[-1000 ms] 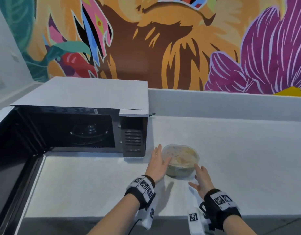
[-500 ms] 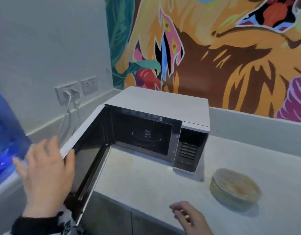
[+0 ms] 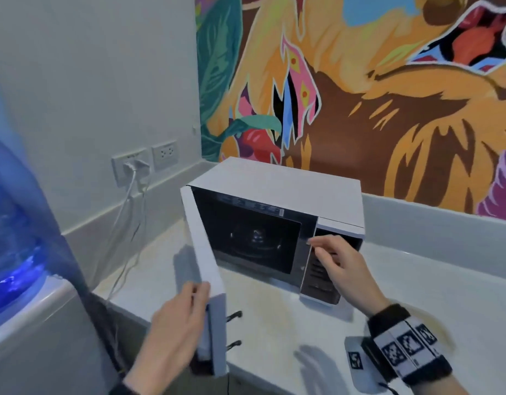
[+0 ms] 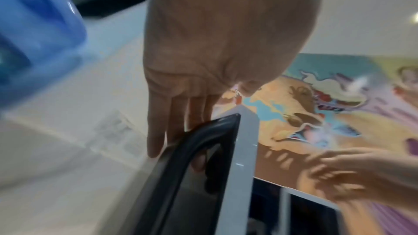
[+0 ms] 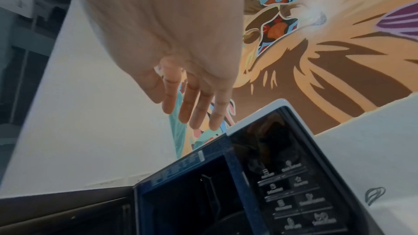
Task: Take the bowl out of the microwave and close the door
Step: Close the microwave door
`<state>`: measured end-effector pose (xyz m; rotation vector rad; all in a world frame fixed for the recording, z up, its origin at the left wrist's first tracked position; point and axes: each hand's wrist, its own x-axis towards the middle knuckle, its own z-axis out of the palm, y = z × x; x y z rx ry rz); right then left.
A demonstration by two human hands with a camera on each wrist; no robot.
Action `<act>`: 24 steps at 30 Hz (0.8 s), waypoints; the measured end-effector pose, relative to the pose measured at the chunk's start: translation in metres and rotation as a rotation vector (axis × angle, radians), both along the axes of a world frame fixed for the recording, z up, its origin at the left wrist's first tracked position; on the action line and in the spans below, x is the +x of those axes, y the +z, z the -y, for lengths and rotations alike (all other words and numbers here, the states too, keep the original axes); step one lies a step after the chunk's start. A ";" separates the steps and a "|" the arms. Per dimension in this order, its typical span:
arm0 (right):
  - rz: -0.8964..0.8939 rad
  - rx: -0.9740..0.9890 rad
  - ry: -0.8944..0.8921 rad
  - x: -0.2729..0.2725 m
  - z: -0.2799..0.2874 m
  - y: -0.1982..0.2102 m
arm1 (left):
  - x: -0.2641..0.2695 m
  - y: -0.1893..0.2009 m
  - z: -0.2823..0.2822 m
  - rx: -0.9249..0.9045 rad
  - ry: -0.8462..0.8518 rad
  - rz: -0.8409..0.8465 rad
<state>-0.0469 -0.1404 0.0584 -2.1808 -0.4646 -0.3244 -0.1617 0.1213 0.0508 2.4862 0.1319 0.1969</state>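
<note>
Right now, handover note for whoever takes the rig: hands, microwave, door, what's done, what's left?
Left hand: straight fingers on the outer face of the microwave door, near its free edge; no grip.
Right hand: open, in front of the control panel, holding nothing; contact unclear.
Microwave: door about half open, cavity has no bowl in it.
Bowl: not in view.
Left: push the door fully shut.

Microwave (image 3: pixel 277 192) casing matt white; door (image 3: pixel 206 260) inner face glossy black, perhaps glass; counter (image 3: pixel 417 283) smooth.
</note>
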 end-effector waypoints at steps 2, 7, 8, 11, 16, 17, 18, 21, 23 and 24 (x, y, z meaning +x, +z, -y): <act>0.036 -0.021 -0.065 0.016 0.002 0.003 | 0.024 -0.009 0.027 -0.074 -0.112 0.010; 0.079 -0.150 -0.204 0.053 0.008 -0.001 | 0.108 -0.030 0.094 -0.491 -0.195 -0.018; 0.091 -0.203 -0.219 0.059 0.008 -0.004 | 0.122 -0.031 0.103 -0.514 -0.226 -0.039; 0.100 -0.364 -0.238 0.068 0.005 -0.014 | 0.150 -0.034 0.118 -0.554 -0.289 -0.074; 0.204 -0.459 -0.325 0.074 -0.003 -0.029 | 0.165 -0.045 0.125 -0.416 -0.372 -0.098; 0.226 -0.465 -0.345 0.074 -0.005 -0.031 | 0.166 -0.048 0.126 -0.406 -0.375 -0.098; 0.249 -0.473 -0.365 0.075 -0.006 -0.032 | 0.166 -0.050 0.127 -0.396 -0.371 -0.095; 0.303 -0.506 -0.435 0.078 -0.009 -0.031 | 0.169 -0.055 0.130 -0.352 -0.341 -0.083; 0.316 -0.498 -0.471 0.080 -0.012 -0.030 | 0.174 -0.058 0.131 -0.325 -0.335 -0.069; 0.323 -0.486 -0.484 0.080 -0.013 -0.029 | 0.177 -0.059 0.132 -0.311 -0.338 -0.059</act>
